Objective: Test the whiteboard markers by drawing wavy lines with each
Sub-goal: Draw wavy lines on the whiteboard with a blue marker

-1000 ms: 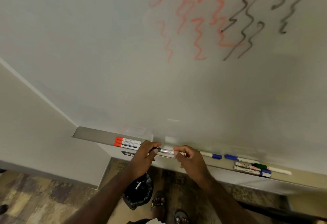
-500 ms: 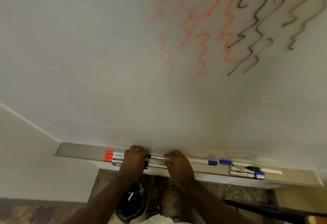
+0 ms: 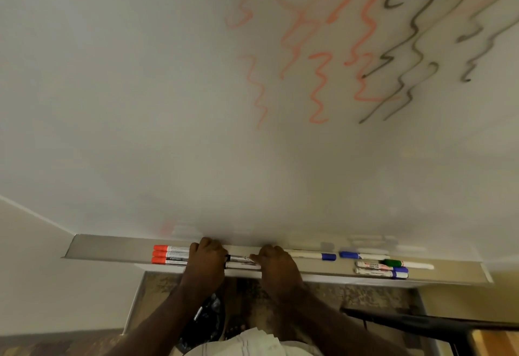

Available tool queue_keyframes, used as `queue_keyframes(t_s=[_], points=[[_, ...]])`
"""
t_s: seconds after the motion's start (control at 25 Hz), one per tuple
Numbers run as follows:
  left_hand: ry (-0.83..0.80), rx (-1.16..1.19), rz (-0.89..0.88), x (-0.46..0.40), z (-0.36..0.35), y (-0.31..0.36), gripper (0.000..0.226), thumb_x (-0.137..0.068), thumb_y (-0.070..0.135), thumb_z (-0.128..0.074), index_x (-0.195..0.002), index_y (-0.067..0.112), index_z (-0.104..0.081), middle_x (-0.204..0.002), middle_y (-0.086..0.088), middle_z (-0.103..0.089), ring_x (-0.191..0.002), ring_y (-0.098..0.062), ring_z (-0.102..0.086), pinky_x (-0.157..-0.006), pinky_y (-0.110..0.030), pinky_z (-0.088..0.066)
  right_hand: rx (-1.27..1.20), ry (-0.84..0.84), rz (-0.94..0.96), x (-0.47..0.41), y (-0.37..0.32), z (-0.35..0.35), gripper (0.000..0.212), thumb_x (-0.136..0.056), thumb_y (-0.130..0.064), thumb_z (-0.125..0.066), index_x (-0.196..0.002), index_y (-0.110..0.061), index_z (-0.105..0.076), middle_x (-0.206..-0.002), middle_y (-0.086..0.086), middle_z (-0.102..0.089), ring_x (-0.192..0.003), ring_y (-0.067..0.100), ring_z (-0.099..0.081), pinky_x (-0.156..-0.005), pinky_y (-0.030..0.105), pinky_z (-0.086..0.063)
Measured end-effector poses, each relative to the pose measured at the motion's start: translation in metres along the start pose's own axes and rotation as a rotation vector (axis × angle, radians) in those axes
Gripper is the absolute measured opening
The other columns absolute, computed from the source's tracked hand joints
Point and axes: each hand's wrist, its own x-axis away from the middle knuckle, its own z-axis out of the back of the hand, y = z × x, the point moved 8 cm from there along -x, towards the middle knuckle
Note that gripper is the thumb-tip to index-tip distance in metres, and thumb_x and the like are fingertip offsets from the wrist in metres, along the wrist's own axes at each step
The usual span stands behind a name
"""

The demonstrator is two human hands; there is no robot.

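A large whiteboard (image 3: 168, 103) carries several orange wavy lines (image 3: 318, 86) and several black wavy lines (image 3: 404, 74) at the upper right. Along its bottom runs a grey marker tray (image 3: 112, 249). My left hand (image 3: 206, 263) and my right hand (image 3: 276, 264) are down on the tray, fingers curled over a black-capped marker (image 3: 241, 258) that spans between them. Three orange-capped markers (image 3: 168, 254) lie just left of my left hand. A blue-capped marker (image 3: 314, 256) lies just right of my right hand.
Further right on the tray lie another blue marker (image 3: 359, 255), a green one (image 3: 407, 264) and two purple-capped ones (image 3: 382, 271). Below the tray sit a black bag (image 3: 205, 322) on patterned floor and a dark bar (image 3: 421, 322) at the right.
Both hands have lowered onto the tray with the black-capped marker between them. The view has tilted upward, so the tray sits lower in the frame and more drawn lines show.
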Motion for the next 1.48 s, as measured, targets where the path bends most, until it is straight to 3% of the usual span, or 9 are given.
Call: queue_keyframes(t_s=[0.16, 0.32, 0.44, 0.6, 0.84, 1.08, 1.24, 1.36, 1.48], points=[[0.037, 0.103, -0.064, -0.005, -0.001, 0.018, 0.011, -0.078, 0.025, -0.074, -0.089, 0.027, -0.075, -0.093, 0.006, -0.072, -0.091, -0.022, -0.069, -0.073, -0.038, -0.058, 0.063, 0.066, -0.086, 0.006, 0.021, 0.022, 0.044, -0.071, -0.024, -0.080, -0.115, -0.028, -0.078, -0.113, -0.005, -0.075, -0.106, 0.022, -0.070, -0.095, 0.037, -0.059], [0.062, 0.209, -0.186, -0.010, 0.011, 0.055, 0.022, -0.086, 0.036, -0.055, -0.094, 0.027, -0.074, -0.095, 0.007, -0.072, -0.088, -0.019, -0.071, -0.074, -0.035, -0.060, 0.111, 0.110, -0.135, 0.027, 0.049, 0.048, 0.036, -0.067, -0.030, -0.087, -0.102, -0.024, -0.079, -0.103, -0.004, -0.077, -0.098, 0.021, -0.073, -0.086, 0.038, -0.062], [0.046, 0.314, -0.217, -0.020, 0.009, 0.077, 0.040, -0.096, 0.040, -0.046, -0.109, 0.019, -0.076, -0.110, 0.000, -0.075, -0.101, -0.024, -0.071, -0.090, -0.039, -0.059, 0.153, 0.161, -0.203, 0.044, 0.074, 0.066, 0.028, -0.068, -0.025, -0.086, -0.096, -0.023, -0.080, -0.100, -0.002, -0.078, -0.097, 0.024, -0.073, -0.083, 0.041, -0.062], [-0.071, 0.388, -0.244, -0.032, 0.000, 0.113, 0.047, -0.103, 0.039, -0.045, -0.136, 0.014, -0.066, -0.137, -0.005, -0.066, -0.125, -0.025, -0.061, -0.111, -0.038, -0.046, 0.191, 0.123, -0.292, 0.060, 0.101, 0.067, 0.025, -0.075, -0.026, -0.084, -0.100, -0.023, -0.079, -0.107, -0.001, -0.077, -0.107, 0.026, -0.070, -0.091, 0.046, -0.060], [-0.088, 0.424, -0.286, -0.039, -0.018, 0.149, 0.045, -0.108, 0.039, -0.050, -0.144, 0.016, -0.060, -0.148, -0.004, -0.061, -0.135, -0.023, -0.057, -0.118, -0.036, -0.040, 0.208, 0.031, -0.280, 0.065, 0.111, 0.064, 0.038, -0.071, -0.029, -0.089, -0.107, -0.025, -0.078, -0.112, 0.000, -0.077, -0.109, 0.027, -0.071, -0.095, 0.051, -0.060], [-0.099, 0.528, -0.216, -0.041, -0.016, 0.156, 0.044, -0.107, 0.039, -0.052, -0.143, 0.016, -0.061, -0.144, -0.005, -0.063, -0.131, -0.023, -0.059, -0.116, -0.039, -0.044, 0.167, 0.025, -0.224, 0.062, 0.115, 0.068, 0.037, -0.076, -0.026, -0.082, -0.112, -0.023, -0.077, -0.114, 0.001, -0.075, -0.112, 0.028, -0.068, -0.097, 0.051, -0.058], [-0.065, 0.577, -0.138, -0.039, -0.004, 0.154, 0.043, -0.108, 0.033, -0.055, -0.147, 0.014, -0.058, -0.149, -0.006, -0.060, -0.137, -0.023, -0.055, -0.119, -0.035, -0.039, 0.116, 0.069, -0.199, 0.064, 0.118, 0.080, 0.039, -0.074, -0.021, -0.080, -0.114, -0.020, -0.078, -0.112, 0.001, -0.074, -0.110, 0.027, -0.068, -0.097, 0.048, -0.059], [-0.078, 0.674, -0.086, -0.032, 0.001, 0.154, 0.046, -0.106, 0.031, -0.059, -0.150, 0.016, -0.055, -0.150, -0.005, -0.059, -0.137, -0.021, -0.055, -0.120, -0.038, -0.043, -0.044, 0.111, -0.211, 0.070, 0.121, 0.087, 0.033, -0.093, -0.018, -0.068, -0.125, -0.017, -0.075, -0.123, 0.003, -0.071, -0.118, 0.025, -0.062, -0.106, 0.040, -0.048], [-0.099, 0.748, -0.053, -0.023, 0.006, 0.156, 0.049, -0.103, 0.030, -0.065, -0.149, 0.017, -0.055, -0.145, -0.003, -0.063, -0.131, -0.016, -0.060, -0.112, -0.034, -0.049, -0.265, 0.133, -0.242, 0.081, 0.122, 0.093, 0.030, -0.099, -0.022, -0.067, -0.128, -0.021, -0.072, -0.122, -0.002, -0.069, -0.110, 0.012, -0.058, -0.101, 0.027, -0.049]])
